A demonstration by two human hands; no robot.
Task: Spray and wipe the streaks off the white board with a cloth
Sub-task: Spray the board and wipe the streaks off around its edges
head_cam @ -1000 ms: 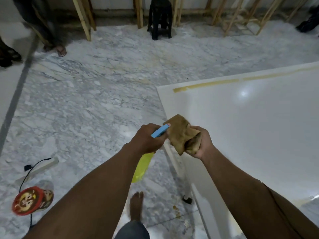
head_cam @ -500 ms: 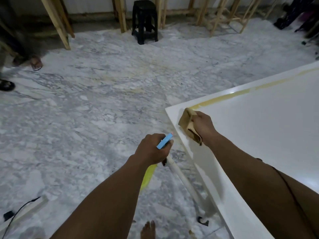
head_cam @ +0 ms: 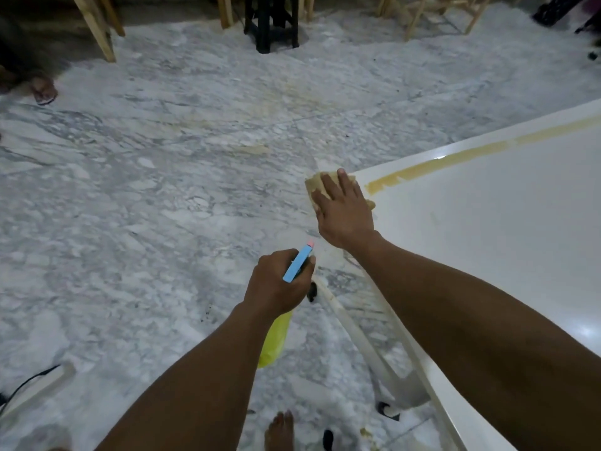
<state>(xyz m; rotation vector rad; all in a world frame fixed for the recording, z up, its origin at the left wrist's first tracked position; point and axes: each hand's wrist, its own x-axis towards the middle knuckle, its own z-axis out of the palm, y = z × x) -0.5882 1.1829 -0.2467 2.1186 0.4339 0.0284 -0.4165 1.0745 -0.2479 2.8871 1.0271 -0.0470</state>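
The glossy white board [head_cam: 487, 242] fills the right side, raised above the floor. A yellowish-brown streak [head_cam: 455, 156] runs along its far edge. My right hand [head_cam: 344, 213] lies flat, fingers straight, pressing a tan cloth [head_cam: 317, 187] onto the board's near-left corner, at the streak's left end. Most of the cloth is hidden under the palm. My left hand [head_cam: 276, 284] grips a spray bottle by its blue trigger head [head_cam: 297, 263], off the board's left edge. The bottle's yellow body [head_cam: 274, 340] hangs below my wrist.
Grey-white marble floor [head_cam: 146, 206] spreads to the left. A white support leg [head_cam: 364, 346] slants under the board. A black stool [head_cam: 271, 21] and wooden frames [head_cam: 100, 27] stand at the back. Another person's sandalled foot [head_cam: 44, 89] is far left. My bare foot [head_cam: 279, 431] is below.
My right hand carried the cloth from beside the spray bottle forward onto the board's corner and flattened over it. My left hand kept the bottle and stayed off the board's edge.
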